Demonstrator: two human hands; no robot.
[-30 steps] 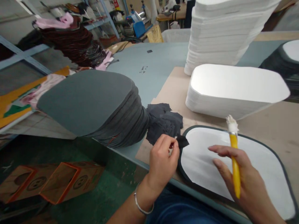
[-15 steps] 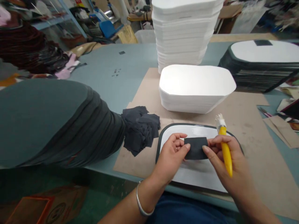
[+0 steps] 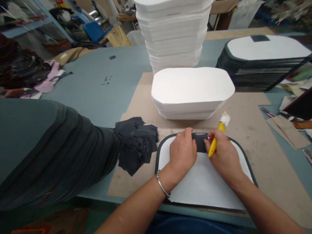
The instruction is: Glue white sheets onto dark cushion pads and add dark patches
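Note:
A white panel with a dark border (image 3: 204,182) lies flat in front of me. At its far edge is a small black rectangular patch (image 3: 201,143), flat against the panel. My left hand (image 3: 182,149) is closed at the patch's left end, its fingers curled and partly hidden. At the right end, my right hand (image 3: 223,152) has thumb and fingertips on the patch. That same hand keeps a yellow-handled brush (image 3: 213,147) gripped between its fingers, whitish bristles pointing up and away.
Loose black patches (image 3: 137,143) lie in a pile to the left, beside a tall stack of dark sheets (image 3: 58,139). Stacked white panels (image 3: 192,86) stand beyond, with a taller white stack (image 3: 174,35) behind. Dark-edged panels (image 3: 265,71) are stacked at the right. Brown cardboard (image 3: 270,162) covers the tabletop here.
Both hands have moved away from me with the black patch, from above the panel down onto its far edge. The brush has turned in my right hand. The view has shifted slightly right.

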